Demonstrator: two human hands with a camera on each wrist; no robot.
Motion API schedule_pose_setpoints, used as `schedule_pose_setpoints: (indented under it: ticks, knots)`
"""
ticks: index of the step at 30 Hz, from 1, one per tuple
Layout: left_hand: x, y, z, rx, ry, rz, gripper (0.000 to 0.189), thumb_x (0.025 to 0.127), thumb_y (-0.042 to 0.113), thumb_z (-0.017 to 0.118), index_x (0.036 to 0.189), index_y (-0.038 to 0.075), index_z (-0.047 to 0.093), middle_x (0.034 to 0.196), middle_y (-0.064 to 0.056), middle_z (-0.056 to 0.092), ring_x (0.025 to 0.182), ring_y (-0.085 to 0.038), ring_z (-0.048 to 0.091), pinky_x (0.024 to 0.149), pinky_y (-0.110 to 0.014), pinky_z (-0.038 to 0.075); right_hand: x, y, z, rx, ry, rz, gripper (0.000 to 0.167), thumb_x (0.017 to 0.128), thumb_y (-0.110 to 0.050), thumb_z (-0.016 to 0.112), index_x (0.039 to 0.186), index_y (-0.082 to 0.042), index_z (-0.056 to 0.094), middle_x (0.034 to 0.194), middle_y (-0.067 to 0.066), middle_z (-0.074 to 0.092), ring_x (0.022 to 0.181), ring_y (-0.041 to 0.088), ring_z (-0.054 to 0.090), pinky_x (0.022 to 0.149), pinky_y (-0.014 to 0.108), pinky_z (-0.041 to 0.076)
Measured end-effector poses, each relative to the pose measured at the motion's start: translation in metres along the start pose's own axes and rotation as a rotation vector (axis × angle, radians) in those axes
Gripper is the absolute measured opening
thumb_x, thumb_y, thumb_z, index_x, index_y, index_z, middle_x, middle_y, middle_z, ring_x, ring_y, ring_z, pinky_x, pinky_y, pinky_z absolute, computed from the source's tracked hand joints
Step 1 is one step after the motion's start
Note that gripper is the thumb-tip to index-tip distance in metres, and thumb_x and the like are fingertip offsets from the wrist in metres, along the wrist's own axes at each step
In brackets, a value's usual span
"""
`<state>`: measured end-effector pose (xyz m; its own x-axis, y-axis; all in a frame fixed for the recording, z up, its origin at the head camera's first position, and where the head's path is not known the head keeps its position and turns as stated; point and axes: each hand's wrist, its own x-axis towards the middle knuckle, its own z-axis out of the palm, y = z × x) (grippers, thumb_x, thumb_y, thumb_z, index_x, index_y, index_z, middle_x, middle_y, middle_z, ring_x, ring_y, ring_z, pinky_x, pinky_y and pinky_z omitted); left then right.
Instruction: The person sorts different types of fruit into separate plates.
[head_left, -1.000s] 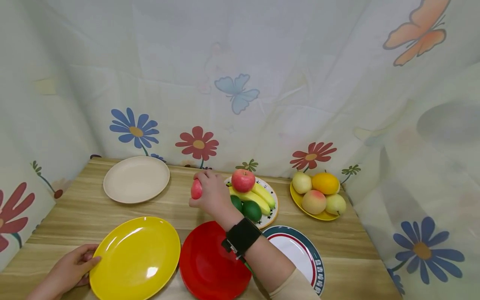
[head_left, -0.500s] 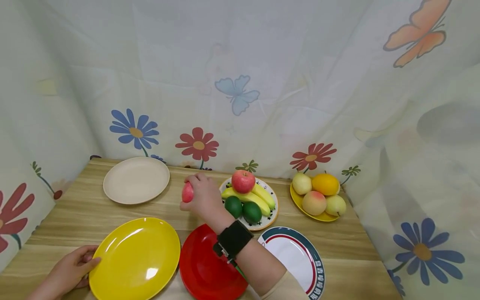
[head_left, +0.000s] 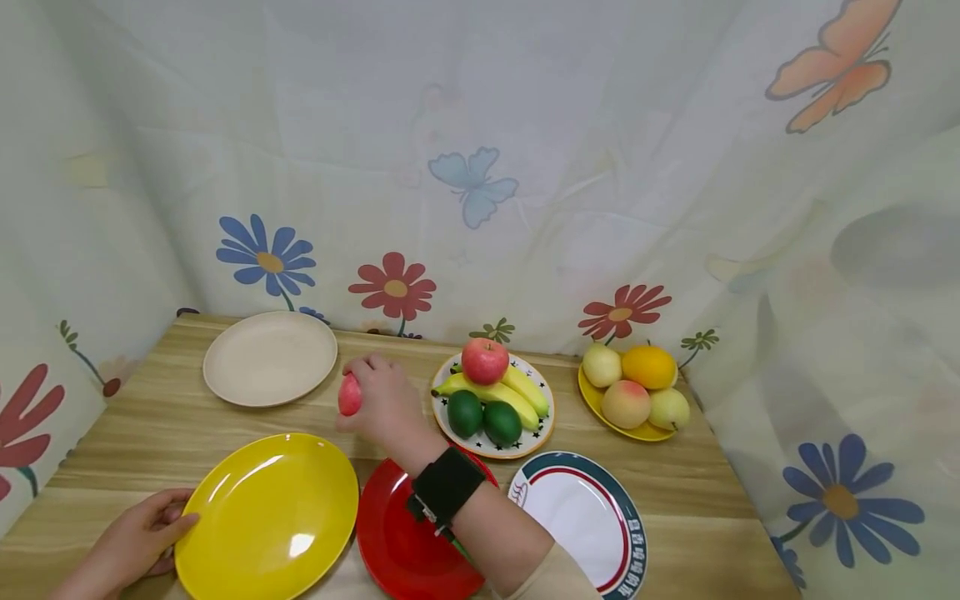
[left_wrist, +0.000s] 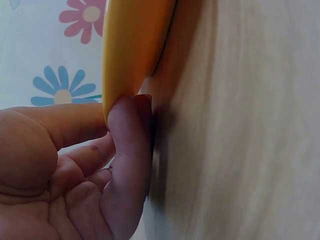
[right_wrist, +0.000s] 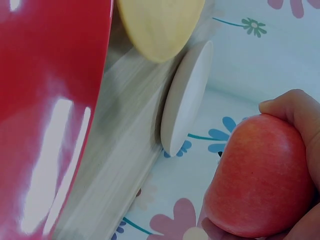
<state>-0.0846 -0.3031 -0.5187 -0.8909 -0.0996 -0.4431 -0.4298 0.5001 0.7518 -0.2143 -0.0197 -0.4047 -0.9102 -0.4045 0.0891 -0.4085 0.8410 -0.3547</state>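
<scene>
My right hand (head_left: pixel 386 406) grips a red apple (head_left: pixel 349 395) above the table, behind the red plate (head_left: pixel 408 533). In the right wrist view the apple (right_wrist: pixel 262 177) fills the lower right, with thumb and fingers curled about it. At the lower left, my left hand (head_left: pixel 142 533) pinches the rim of a large yellow plate (head_left: pixel 270 517). The left wrist view shows the thumb and a finger on either side of that rim (left_wrist: pixel 132 50). Beyond the yellow plate lies a bare beige oval plate (head_left: pixel 270 358).
A star-patterned plate (head_left: pixel 550 417) bears another apple (head_left: pixel 485 360), bananas (head_left: pixel 480 392) and two green fruits (head_left: pixel 502 423). At the back right, a small yellow plate (head_left: pixel 647 432) holds several fruits. A white plate with a green rim (head_left: pixel 577 517) lies right of the red one. Patterned curtains surround the table.
My right hand has carried the apple leftward, away from the star-patterned plate, uncovering more of its bananas and green fruits. My left hand has stayed on the yellow plate's rim.
</scene>
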Motion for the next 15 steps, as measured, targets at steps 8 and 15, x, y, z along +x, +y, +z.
schedule_pose_setpoints:
  ticks: [8, 15]
  knots:
    - [-0.001, 0.002, 0.000, -0.005, -0.007, -0.006, 0.069, 0.092, 0.038, 0.057, 0.135, -0.011, 0.034, 0.101, -0.014, 0.054, 0.079, -0.015, 0.055, 0.064, -0.031, 0.056, -0.004, -0.009, 0.008, 0.032, -0.040, -0.007, 0.070, 0.065, -0.040, 0.085, 0.125, -0.030, 0.051, 0.125, -0.006, 0.048, 0.109, 0.014, 0.043, 0.068, 0.021, 0.052]
    - [-0.001, 0.002, 0.000, -0.018, -0.007, -0.015, 0.070, 0.091, 0.039, 0.059, 0.135, -0.010, 0.034, 0.101, -0.015, 0.054, 0.079, -0.016, 0.055, 0.064, -0.032, 0.056, -0.005, -0.022, 0.020, -0.012, -0.071, -0.023, 0.071, 0.065, -0.042, 0.085, 0.127, -0.031, 0.051, 0.126, -0.008, 0.048, 0.109, 0.013, 0.043, 0.070, 0.020, 0.052]
